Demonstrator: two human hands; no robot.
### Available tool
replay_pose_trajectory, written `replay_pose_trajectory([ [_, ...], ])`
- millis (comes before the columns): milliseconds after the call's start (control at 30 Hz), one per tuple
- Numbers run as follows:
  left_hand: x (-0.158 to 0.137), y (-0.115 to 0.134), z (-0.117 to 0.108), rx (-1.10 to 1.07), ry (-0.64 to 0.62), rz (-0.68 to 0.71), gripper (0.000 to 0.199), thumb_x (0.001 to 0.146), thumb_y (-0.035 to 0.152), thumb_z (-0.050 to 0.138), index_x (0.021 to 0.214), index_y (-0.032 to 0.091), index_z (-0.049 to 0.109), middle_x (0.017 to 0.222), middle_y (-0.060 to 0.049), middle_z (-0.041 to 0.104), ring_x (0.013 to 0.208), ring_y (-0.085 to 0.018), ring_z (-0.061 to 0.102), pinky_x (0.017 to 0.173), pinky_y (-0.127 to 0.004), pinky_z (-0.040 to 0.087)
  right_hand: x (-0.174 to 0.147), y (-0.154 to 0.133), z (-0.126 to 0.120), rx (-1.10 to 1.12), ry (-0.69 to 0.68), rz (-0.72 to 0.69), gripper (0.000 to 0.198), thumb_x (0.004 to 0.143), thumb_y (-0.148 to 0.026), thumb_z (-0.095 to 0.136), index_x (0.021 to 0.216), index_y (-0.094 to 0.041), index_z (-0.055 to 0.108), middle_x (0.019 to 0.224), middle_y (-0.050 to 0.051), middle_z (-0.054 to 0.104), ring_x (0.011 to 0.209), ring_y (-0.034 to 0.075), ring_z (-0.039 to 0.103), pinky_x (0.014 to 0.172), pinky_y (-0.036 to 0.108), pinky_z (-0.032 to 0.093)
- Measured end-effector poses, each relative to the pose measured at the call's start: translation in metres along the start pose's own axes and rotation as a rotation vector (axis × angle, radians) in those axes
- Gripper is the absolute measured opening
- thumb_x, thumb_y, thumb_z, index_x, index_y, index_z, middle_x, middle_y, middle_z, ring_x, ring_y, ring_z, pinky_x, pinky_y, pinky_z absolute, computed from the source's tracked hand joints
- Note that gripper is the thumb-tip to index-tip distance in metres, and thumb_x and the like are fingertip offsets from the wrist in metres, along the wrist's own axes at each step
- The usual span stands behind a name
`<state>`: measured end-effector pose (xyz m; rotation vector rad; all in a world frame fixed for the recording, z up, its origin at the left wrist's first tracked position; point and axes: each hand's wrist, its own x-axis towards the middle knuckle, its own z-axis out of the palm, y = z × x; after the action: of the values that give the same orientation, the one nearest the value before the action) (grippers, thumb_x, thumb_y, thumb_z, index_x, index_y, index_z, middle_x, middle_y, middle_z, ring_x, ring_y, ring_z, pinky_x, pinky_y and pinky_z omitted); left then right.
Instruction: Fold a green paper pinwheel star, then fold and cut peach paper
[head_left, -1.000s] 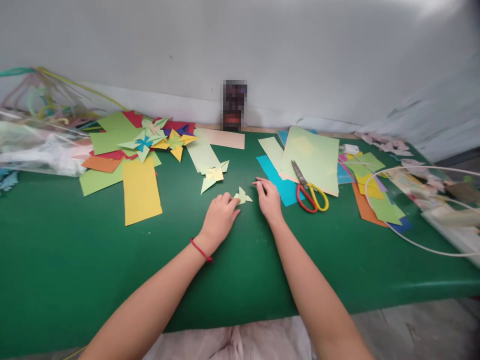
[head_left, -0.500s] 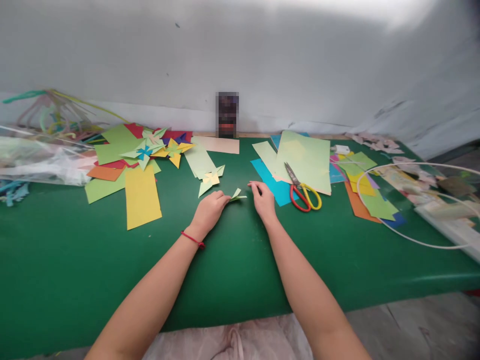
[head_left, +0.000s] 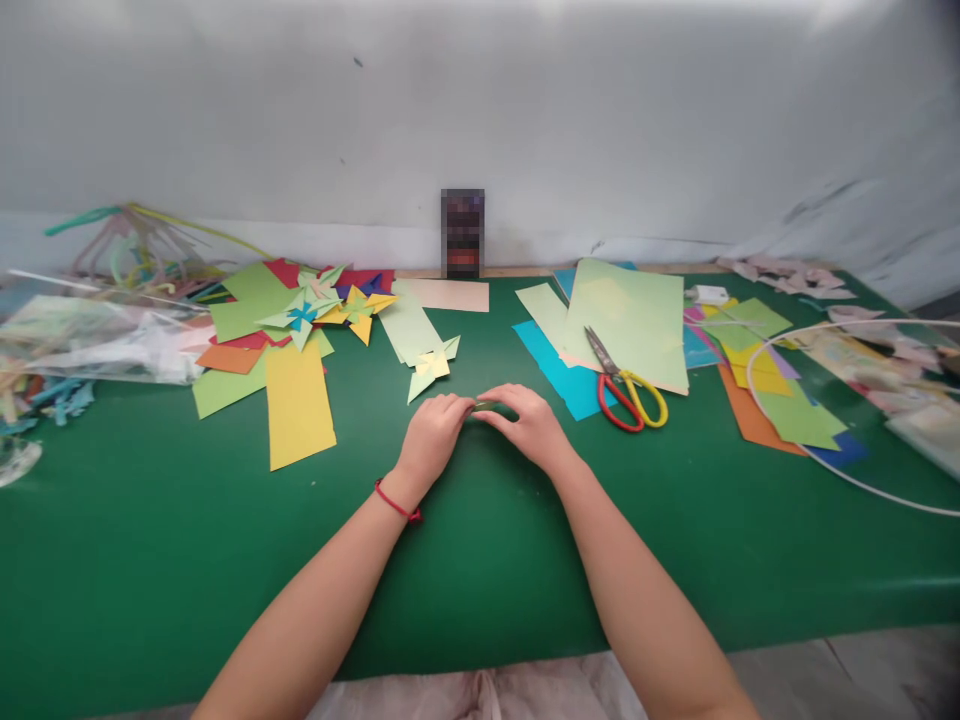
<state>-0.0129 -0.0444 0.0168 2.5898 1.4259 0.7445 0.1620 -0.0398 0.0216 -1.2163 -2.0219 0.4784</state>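
Note:
My left hand [head_left: 430, 437] and my right hand [head_left: 529, 424] meet fingertip to fingertip over the green table [head_left: 150, 560]. Between them they pinch a small pale green folded paper piece [head_left: 478, 405], of which only a sliver shows. A red cord is tied round my left wrist. Just beyond my left hand lies a folded pale green and yellow pinwheel [head_left: 431, 362]. To the right of my right hand lie red and yellow handled scissors [head_left: 628, 391] on a pale green sheet [head_left: 630, 315].
Coloured paper sheets and several finished pinwheels [head_left: 315, 310] are piled at the back left, with a yellow sheet [head_left: 298, 402] nearer. A clear plastic bag [head_left: 97, 340] lies far left. More paper scraps and a white wire hoop [head_left: 825, 470] sit on the right.
My right hand moved left to join my left hand on the small folded piece, which is now nearly hidden between the fingers. The view shifted slightly.

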Motion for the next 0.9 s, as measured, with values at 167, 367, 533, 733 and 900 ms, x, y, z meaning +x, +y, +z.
replay_pose_trajectory([
  [167, -0.003, -0.002, -0.006, -0.030, 0.054, 0.037, 0.028, 0.094, 0.029, 0.033, 0.097, 0.019, 0.060, 0.078, -0.004, 0.062, 0.075, -0.016, 0.054, 0.071, -0.029, 0.041, 0.000, 0.005, 0.000, 0.035, -0.037, 0.015, 0.019, 0.085, -0.037, 0.052, 0.085, -0.025, 0.067, 0.090, 0.002, 0.066, 0.088, 0.018, 0.059, 0.082, 0.034, 0.046],
  [367, -0.002, -0.009, -0.011, -0.193, 0.211, -0.173, 0.028, 0.091, 0.038, 0.039, 0.102, 0.020, 0.058, 0.083, -0.004, 0.063, 0.077, -0.016, 0.056, 0.074, -0.029, 0.043, -0.001, 0.002, 0.001, 0.103, -0.030, 0.112, 0.023, 0.080, -0.042, 0.056, 0.078, -0.022, 0.068, 0.076, 0.002, 0.057, 0.067, 0.015, 0.054, 0.062, 0.029, 0.045],
  [533, 0.003, -0.032, -0.012, -0.013, 0.333, -0.523, 0.026, 0.086, 0.039, 0.048, 0.097, 0.017, 0.056, 0.094, -0.008, 0.056, 0.088, -0.021, 0.053, 0.079, -0.036, 0.041, 0.002, 0.006, 0.002, 0.340, 0.109, 0.341, 0.024, 0.079, -0.043, 0.054, 0.078, -0.020, 0.060, 0.066, 0.001, 0.060, 0.060, 0.015, 0.054, 0.057, 0.029, 0.044],
  [733, 0.005, -0.051, -0.001, -0.019, 0.205, -0.649, 0.026, 0.075, 0.038, 0.061, 0.091, 0.018, 0.060, 0.100, -0.010, 0.052, 0.099, -0.028, 0.047, 0.085, -0.045, 0.036, 0.006, 0.012, 0.001, 0.667, 0.165, 0.513, 0.024, 0.074, -0.039, 0.059, 0.085, -0.018, 0.054, 0.065, 0.001, 0.065, 0.056, 0.015, 0.058, 0.051, 0.026, 0.043],
  [900, 0.008, -0.051, 0.000, -0.231, 0.228, -0.656, 0.016, 0.073, 0.033, 0.062, 0.072, 0.018, 0.059, 0.093, -0.007, 0.053, 0.095, -0.026, 0.047, 0.087, -0.045, 0.036, 0.005, 0.013, 0.005, 0.711, 0.154, 0.540, 0.026, 0.072, -0.037, 0.062, 0.087, -0.016, 0.060, 0.079, 0.005, 0.067, 0.068, 0.016, 0.060, 0.052, 0.026, 0.045],
])
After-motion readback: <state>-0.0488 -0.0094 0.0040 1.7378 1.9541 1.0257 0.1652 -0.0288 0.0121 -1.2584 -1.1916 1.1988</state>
